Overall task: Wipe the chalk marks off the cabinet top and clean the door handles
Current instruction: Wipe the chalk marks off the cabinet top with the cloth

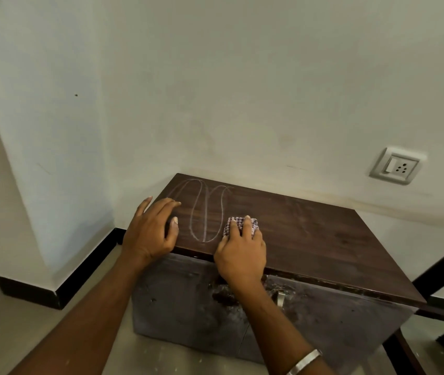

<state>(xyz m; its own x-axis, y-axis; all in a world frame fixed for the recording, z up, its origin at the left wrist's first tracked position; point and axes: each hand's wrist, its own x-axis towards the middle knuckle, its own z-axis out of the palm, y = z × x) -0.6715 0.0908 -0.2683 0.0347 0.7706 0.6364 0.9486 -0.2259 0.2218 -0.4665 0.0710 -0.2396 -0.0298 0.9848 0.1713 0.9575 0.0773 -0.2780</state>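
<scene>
Left hand (152, 230) lies flat, fingers straight, on the left end of the cabinet top (310, 234), centre frame. Just right: looping chalk marks (204, 209). Right hand (241, 251) presses a checked cloth (238, 226) (fingers curled over it) beside them. One door handle (280, 298) shows below, lower centre-right.

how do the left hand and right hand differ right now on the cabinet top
The left hand lies open and holds nothing; the right hand presses a checked cloth under curled fingers. The left hand sits at the top's left edge, beside the chalk loops; the right hand sits just right of them. A metal bangle shows only on the right wrist. Both rest on the cabinet top.
</scene>
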